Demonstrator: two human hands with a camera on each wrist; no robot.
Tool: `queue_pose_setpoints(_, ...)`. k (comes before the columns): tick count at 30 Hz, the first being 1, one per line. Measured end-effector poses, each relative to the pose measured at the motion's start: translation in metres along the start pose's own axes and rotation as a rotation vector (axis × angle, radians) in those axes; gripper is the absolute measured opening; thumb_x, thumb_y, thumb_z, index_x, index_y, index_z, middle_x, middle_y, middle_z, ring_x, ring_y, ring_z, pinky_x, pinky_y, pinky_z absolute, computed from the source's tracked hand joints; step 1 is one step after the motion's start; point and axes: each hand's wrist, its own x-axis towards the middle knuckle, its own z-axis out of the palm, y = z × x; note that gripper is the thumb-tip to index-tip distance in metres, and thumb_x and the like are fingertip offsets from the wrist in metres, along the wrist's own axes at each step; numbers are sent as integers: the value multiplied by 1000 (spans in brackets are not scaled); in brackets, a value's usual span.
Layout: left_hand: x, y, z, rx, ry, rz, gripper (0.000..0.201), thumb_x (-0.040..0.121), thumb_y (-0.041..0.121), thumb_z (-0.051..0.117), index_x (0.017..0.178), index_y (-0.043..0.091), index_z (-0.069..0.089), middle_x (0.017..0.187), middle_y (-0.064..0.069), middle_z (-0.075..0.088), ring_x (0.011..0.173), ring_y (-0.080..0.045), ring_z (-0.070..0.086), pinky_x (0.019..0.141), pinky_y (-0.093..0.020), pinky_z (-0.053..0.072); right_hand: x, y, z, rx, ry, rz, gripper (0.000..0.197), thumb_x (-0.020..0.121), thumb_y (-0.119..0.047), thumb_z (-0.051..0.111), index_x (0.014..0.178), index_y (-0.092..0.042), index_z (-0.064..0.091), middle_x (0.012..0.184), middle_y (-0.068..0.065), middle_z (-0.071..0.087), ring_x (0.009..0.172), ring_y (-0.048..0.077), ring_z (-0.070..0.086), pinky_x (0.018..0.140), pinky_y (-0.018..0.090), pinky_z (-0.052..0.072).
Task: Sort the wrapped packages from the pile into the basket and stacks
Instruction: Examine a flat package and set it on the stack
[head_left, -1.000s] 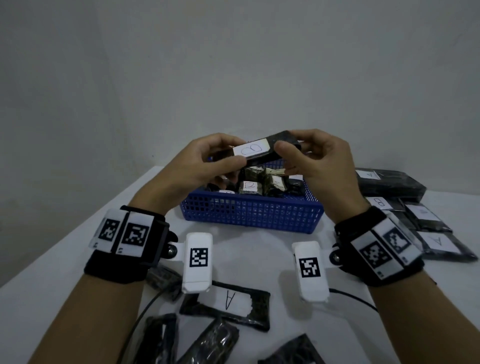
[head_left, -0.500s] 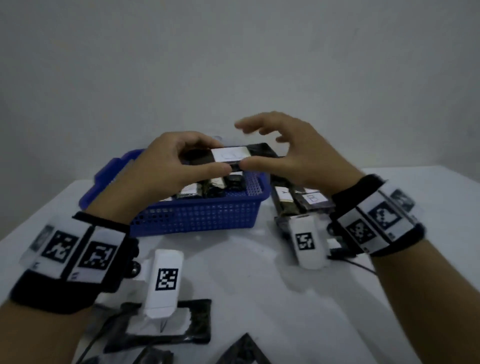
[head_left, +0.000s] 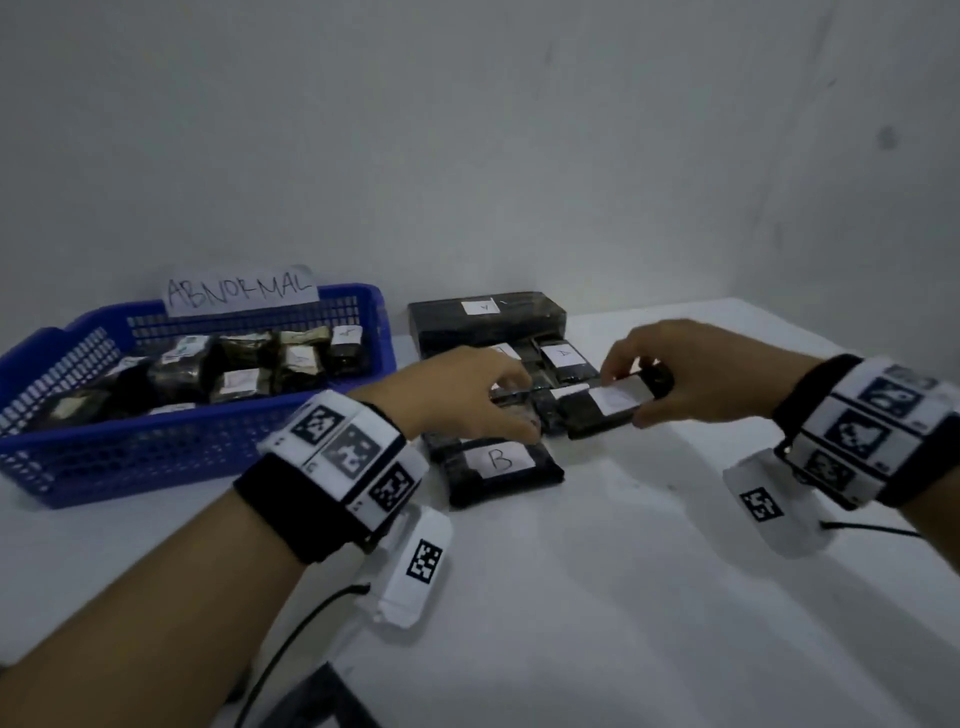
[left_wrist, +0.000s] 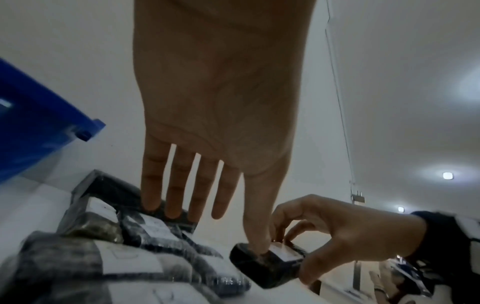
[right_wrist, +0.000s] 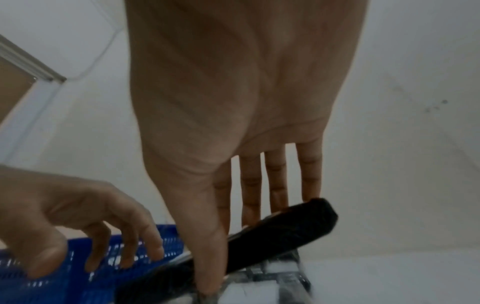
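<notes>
Both hands have come down and to the right of where they were half a second ago, from above the basket to the stacks beside it, and the package has passed to the right hand alone. Largest in view, the white table carries everything. On its left stands the blue basket, holding crumpled wrapped packages, with a paper sign reading ABNORMAL on its far rim. Just right of the basket lie the stacks of flat black wrapped packages with white labels; a tall one marked A sits at the back, smaller ones lie in front of it, and the nearest package bears a B.

The right hand grips the held package between thumb and fingers, low over the front packages of the stacks and tilted; whether it touches them cannot be told. Its white label faces up, the letter too blurred to read. The left hand has its fingers stretched out and holds nothing; in the left wrist view its thumb tip rests on the near end of the held package, while its other fingertips touch the packages behind. Both wrists wear black bands with printed square markers.
</notes>
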Motion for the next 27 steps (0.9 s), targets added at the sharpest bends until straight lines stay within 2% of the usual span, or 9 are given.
queue_pose_setpoints(4,15,9,17,146,-169,-82,65,85,48,73,141,24,50,140,5,54,120,-17,53,103,-39,46,1,17,30,16,-114,20,38,78,-31,85,107,-41,62,106,-17,59,102,11,53,84,26,41)
queue_pose_setpoints(7,19,10,24,201,-184,-104,60,83,41,76,136,20,56,135,1,57,120,-21,55,102,-40,48,6,14,40,22,-128,-16,37,79,-34,84,111,-38,64,109,-15,58,102,10,53,85,24,41)
queue_pose_setpoints(9,20,9,27,222,-174,-108,58,83,41,77,134,20,59,132,-1,58,118,-23,55,101,-41,48,11,9,44,52,-134,-30,38,79,-33,84,113,-34,67,112,-10,59,102,11,55,89,28,46)
queue_pose_setpoints(11,20,6,28,212,-158,-115,61,82,42,77,136,23,58,132,1,57,116,-20,54,100,-39,48,18,4,48,73,-132,-48,39,79,-30,84,113,-33,67,114,-6,60,99,13,55,90,32,49)
queue_pose_setpoints(15,18,0,30,149,-116,-123,65,80,43,79,139,30,55,136,5,53,106,-13,48,96,-32,46,25,1,53,56,-125,-44,39,80,-23,83,114,-29,64,113,-7,58,98,12,51,86,28,45)
queue_pose_setpoints(18,17,-2,32,140,-102,-121,64,79,45,79,138,33,55,140,6,52,118,-16,51,101,-38,47,26,1,54,42,-132,-31,42,79,-28,84,114,-32,61,113,-10,56,101,13,50,88,30,44)
queue_pose_setpoints(22,4,-4,21,109,-86,-71,53,87,50,69,136,33,57,139,7,56,112,-12,54,95,-31,46,24,-8,42,47,-102,-79,45,77,-38,84,115,-34,60,114,-12,56,104,12,48,93,34,46)
queue_pose_setpoints(25,-21,-9,-2,64,-1,-76,43,93,47,62,131,27,62,127,7,63,105,-11,58,85,-27,45,24,-31,22,75,-19,-178,38,81,-39,80,115,-32,62,109,-12,59,100,10,52,88,30,45)
queue_pose_setpoints(27,-50,-20,-21,31,72,-113,38,95,45,60,127,25,65,123,10,65,101,-7,59,83,-23,44,25,-59,8,81,-9,-263,31,83,-44,76,110,-37,60,103,-19,59,95,6,55,81,21,45)
